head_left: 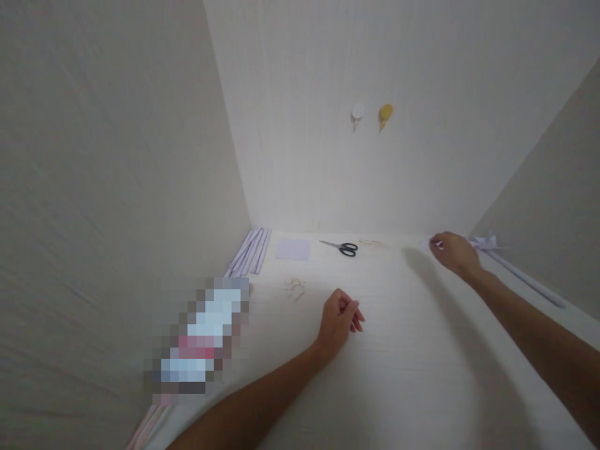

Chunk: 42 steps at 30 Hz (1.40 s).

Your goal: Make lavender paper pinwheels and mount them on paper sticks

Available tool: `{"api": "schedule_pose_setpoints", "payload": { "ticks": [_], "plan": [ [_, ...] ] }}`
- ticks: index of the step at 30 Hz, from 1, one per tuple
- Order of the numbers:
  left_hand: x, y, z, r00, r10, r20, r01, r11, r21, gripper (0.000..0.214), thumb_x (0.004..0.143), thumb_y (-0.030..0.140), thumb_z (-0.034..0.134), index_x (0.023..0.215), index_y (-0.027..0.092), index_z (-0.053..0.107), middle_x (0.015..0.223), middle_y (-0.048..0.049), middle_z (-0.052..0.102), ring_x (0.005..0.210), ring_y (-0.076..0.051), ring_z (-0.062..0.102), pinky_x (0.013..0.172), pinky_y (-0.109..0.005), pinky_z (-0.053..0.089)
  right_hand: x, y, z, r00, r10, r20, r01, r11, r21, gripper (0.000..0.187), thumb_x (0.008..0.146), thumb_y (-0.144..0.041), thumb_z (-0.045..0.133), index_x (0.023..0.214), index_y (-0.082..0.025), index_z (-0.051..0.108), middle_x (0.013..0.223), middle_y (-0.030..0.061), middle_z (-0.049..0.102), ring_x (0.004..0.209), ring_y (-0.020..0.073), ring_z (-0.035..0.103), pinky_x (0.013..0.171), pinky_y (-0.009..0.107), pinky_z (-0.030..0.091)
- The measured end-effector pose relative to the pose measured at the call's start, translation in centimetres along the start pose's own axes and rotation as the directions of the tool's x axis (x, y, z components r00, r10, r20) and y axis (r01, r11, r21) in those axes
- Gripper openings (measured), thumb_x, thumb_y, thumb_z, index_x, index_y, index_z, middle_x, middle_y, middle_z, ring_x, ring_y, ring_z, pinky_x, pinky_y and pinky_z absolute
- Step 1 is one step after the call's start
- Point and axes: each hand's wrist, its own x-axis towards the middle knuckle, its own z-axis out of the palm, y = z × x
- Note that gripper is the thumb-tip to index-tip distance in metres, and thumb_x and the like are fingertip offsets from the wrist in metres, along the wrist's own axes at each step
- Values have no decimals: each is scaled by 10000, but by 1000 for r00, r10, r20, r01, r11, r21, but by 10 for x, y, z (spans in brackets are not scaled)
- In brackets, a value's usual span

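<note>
My left hand (337,317) hovers over the middle of the white surface. Its fingers are loosely bent and partly apart, with nothing visible in them. Out at the far right, my right hand (454,253) is closed in a pinch. A bit of pale lilac paper (424,244) shows at its fingertips; most of it is hidden. Just beyond that wrist lies a folded lilac paper piece (485,242), beside a rolled paper stick (529,277) slanting along the right edge. Whether the pinched paper joins the folded piece, I cannot tell.
Black-handled scissors (345,249), a lilac paper square (293,249) and tangled thin string (296,288) lie on the white surface (398,375). Several rolled paper sticks (248,251) rest at back left, near a blurred-out object (206,331). White (357,112) and yellow (385,112) hooks hang on the wall.
</note>
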Motion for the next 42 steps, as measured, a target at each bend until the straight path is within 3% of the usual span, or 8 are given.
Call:
{"api": "schedule_pose_setpoints", "payload": {
  "ticks": [4,9,12,15,25,30,38,42],
  "plan": [
    [-1,-4,0,999,5,39,-5,1000,11,150,706,262,445,622,166,365,507,23,565,320,-45,430,334,-160,301,17,-85,-11,954,-297,49,297,955,19,227,765,-183,377,812,-147,597,914,101,594,851,182,535,689,254,390],
    [-2,-7,1,1000,3,28,-5,998,65,131,713,218,424,607,160,373,550,-8,601,311,-37,418,334,-155,292,18,-186,-11,821,-564,91,559,826,76,253,810,-230,357,867,-159,593,949,100,593,896,178,524,709,248,392],
    [-2,-8,3,1000,-16,24,14,998,54,106,703,175,415,607,162,370,531,-1,589,304,-38,407,325,-154,292,16,-227,-5,753,-651,97,641,759,112,288,822,-327,363,961,-172,561,1011,96,580,962,193,497,754,268,391],
    [-2,-8,3,997,-42,58,40,999,29,104,686,153,428,594,159,379,505,12,559,308,-40,403,319,-156,303,15,-252,5,718,-688,107,673,725,144,382,827,-425,323,1023,-166,526,1049,110,564,999,208,476,773,284,390],
    [4,-19,4,1000,-14,20,15,999,-49,168,579,25,378,679,135,457,556,26,494,386,-42,437,331,-142,363,18,-265,33,721,-672,168,641,740,204,375,836,-411,327,939,-139,564,1003,125,589,958,184,516,784,256,360],
    [4,-19,4,1000,-29,-8,29,1000,-9,141,589,29,379,645,136,453,521,32,478,360,-34,415,319,-134,328,24,-267,32,717,-670,193,638,742,205,373,828,-406,349,943,-141,586,960,122,616,906,184,549,744,245,375],
    [6,-27,5,999,1,35,0,1000,-4,157,608,42,384,706,136,464,567,9,515,415,-52,456,346,-139,358,29,-273,28,648,-732,211,707,681,191,319,824,-320,385,977,-135,595,957,122,629,908,192,564,761,264,387],
    [5,-26,5,999,8,37,-8,1000,13,172,611,40,376,721,133,470,573,8,514,418,-50,455,354,-140,364,25,-275,25,641,-738,209,723,673,157,318,832,-284,365,945,-110,606,947,143,627,885,208,575,748,283,398]
  ]
}}
